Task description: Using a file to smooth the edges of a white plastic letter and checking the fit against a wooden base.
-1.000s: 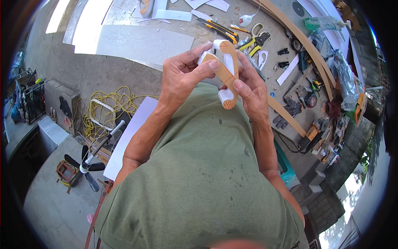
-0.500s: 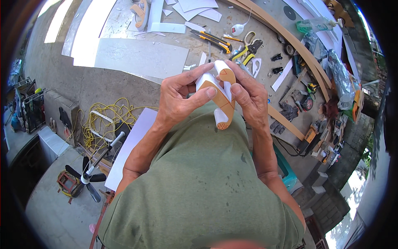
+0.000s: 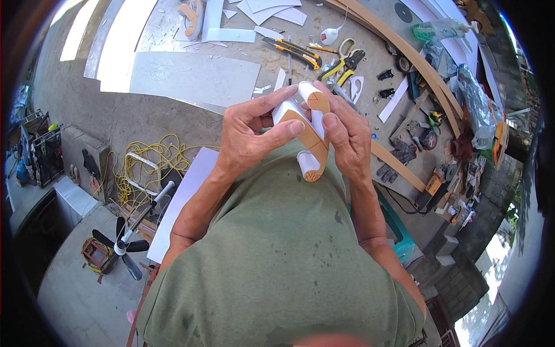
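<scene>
Both hands hold up a curved, S-like sign letter (image 3: 310,140) in front of my shirt, over the near edge of the worktable. Its brown face, with marks drawn on it, is turned up toward me; white strips form its side walls. My left hand (image 3: 245,136) is closed on its left side, thumb on the brown face. My right hand (image 3: 351,136) grips the upper right part between thumb and fingers; some fingertips are hidden behind it. Just beyond lie yellow-handled cutters (image 3: 346,65), a yellow and black utility knife (image 3: 293,51) and a small white bottle (image 3: 329,36).
White sheet scraps (image 3: 272,8) and a grey sheet (image 3: 196,75) cover the table's left and far parts. A long curved brown strip (image 3: 413,52) arcs along the right. Gloves (image 3: 398,161) lie near it. On the lower left are a yellow cord (image 3: 136,185) and a fan (image 3: 120,248).
The letter has turned very slightly in my hands, and its lower white wall shows a bit more. Both hands keep their hold; the view has shifted a little.
</scene>
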Tool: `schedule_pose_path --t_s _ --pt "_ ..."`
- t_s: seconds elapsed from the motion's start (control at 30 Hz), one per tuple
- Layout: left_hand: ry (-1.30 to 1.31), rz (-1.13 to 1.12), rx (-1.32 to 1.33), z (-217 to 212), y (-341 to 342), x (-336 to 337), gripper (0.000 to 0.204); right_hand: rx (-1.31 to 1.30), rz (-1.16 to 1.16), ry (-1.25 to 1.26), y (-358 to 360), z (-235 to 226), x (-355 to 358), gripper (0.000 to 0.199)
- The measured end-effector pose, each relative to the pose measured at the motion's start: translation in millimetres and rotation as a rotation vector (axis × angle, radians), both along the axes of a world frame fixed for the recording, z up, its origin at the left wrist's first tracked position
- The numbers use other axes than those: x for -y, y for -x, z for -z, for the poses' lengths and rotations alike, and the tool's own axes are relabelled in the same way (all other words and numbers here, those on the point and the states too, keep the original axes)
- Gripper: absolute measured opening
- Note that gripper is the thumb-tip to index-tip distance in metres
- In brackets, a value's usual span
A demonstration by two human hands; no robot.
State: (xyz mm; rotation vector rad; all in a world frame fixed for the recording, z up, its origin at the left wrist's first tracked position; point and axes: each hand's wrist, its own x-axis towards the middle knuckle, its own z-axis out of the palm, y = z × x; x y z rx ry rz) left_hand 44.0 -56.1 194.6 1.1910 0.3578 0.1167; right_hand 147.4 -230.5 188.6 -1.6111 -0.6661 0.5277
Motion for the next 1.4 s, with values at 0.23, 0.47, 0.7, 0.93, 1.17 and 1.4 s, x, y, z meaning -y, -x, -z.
schedule_pose_path --t_s 0.23,0.47,0.7,0.93,1.17,1.4 --pt "-0.031 0.016 0.011 -0.3 1.2 1.0 0.052 -0.144 0.050 -0.014 8.1 -9.9 -4.2 0.048" --pt "0.000 0.031 -0.049 -2.4 -0.2 0.6 0.054 0.021 0.041 0.152 8.3 -10.2 -2.9 0.047" --pt "-0.071 0.068 -0.048 1.7 1.8 2.5 0.054 0.010 0.159 0.112 22.7 -1.5 -7.4 0.045" --pt "-0.079 0.084 -0.049 1.4 1.8 0.8 0.055 0.001 0.179 0.119 24.9 -7.5 -11.4 0.043" --pt "0.002 0.003 0.002 6.9 1.3 6.7 0.055 -0.177 0.193 0.081 29.7 -4.5 -12.0 0.048" --pt "-0.002 0.081 -0.098 0.5 1.4 -0.4 0.050 -0.350 0.171 0.075 22.7 -2.1 -3.3 0.052"
